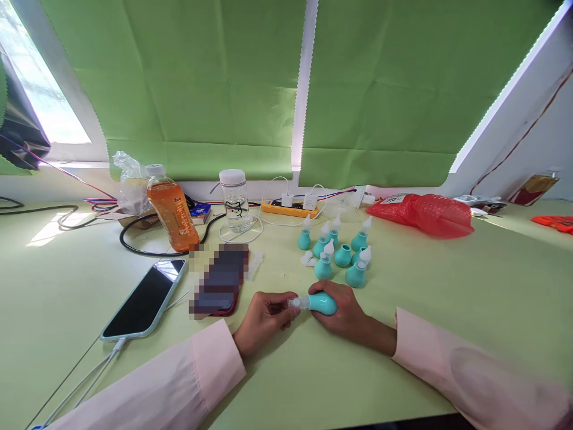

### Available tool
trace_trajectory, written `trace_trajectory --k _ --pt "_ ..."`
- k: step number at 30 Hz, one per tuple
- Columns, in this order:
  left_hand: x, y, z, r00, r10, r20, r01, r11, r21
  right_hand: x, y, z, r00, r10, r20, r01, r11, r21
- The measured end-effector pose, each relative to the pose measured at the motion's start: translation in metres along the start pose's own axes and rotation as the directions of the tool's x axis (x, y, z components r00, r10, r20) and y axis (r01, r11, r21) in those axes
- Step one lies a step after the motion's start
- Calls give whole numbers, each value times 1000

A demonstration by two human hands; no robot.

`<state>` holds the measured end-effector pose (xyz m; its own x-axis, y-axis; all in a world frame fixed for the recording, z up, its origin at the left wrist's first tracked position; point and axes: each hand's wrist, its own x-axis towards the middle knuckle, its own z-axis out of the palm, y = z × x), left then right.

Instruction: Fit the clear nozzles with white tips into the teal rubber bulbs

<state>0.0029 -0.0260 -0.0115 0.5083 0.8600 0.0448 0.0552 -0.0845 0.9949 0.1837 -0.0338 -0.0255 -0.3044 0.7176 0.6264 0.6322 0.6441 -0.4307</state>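
Observation:
A teal nasal aspirator bulb (324,303) lies on its side in the grip of my right hand (341,309), fingers curled around its round body. A see-through nozzle (302,303) points left out of the bulb's neck. My left hand (267,319) pinches the nozzle's end between thumb and fingers. Just beyond my hands stand several teal aspirators with whitish tips, among them a front right one (356,275) and a front left one (323,267). One bulb (342,255) in the group has an open neck and no tip. Small white pieces (308,259) lie beside the group.
Left of my hands are a pixelated phone (221,280) and a phone on a cable (145,301). Farther back are an orange drink bottle (172,209), a lidded jar (235,203), a yellow power strip (286,208) with chargers and a red plastic bag (423,215).

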Motion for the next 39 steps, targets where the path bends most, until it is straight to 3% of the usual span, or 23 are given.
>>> trace_trajectory --k 4,10,17,22,24,28,33,37,39 --pt "-1 -9 0 991 132 1 -130 977 168 5 -4 -1 983 133 125 -155 971 182" --pt "-5 -8 -1 933 359 12 -315 802 508 11 -9 -3 877 351 327 -461 805 374" --pt "-8 -7 0 859 500 111 -461 661 592 20 -7 -12 724 367 584 -638 679 364" --pt "-8 -9 2 795 577 186 -555 572 604 23 -9 -19 555 377 742 -770 571 286" --pt "-7 -10 2 780 593 201 -569 537 623 24 -11 -21 531 384 755 -787 553 273" --pt "-5 -12 1 791 583 187 -552 546 630 23 -15 -19 556 406 725 -793 520 316" --pt "-5 -5 -1 796 595 114 -522 578 628 18 -14 -11 660 431 615 -745 483 461" --pt "2 16 -20 794 595 122 -500 527 687 14 -11 -7 745 390 541 -666 479 572" --pt "11 30 -35 810 583 67 -393 453 800 13 -10 -6 763 385 518 -646 476 597"
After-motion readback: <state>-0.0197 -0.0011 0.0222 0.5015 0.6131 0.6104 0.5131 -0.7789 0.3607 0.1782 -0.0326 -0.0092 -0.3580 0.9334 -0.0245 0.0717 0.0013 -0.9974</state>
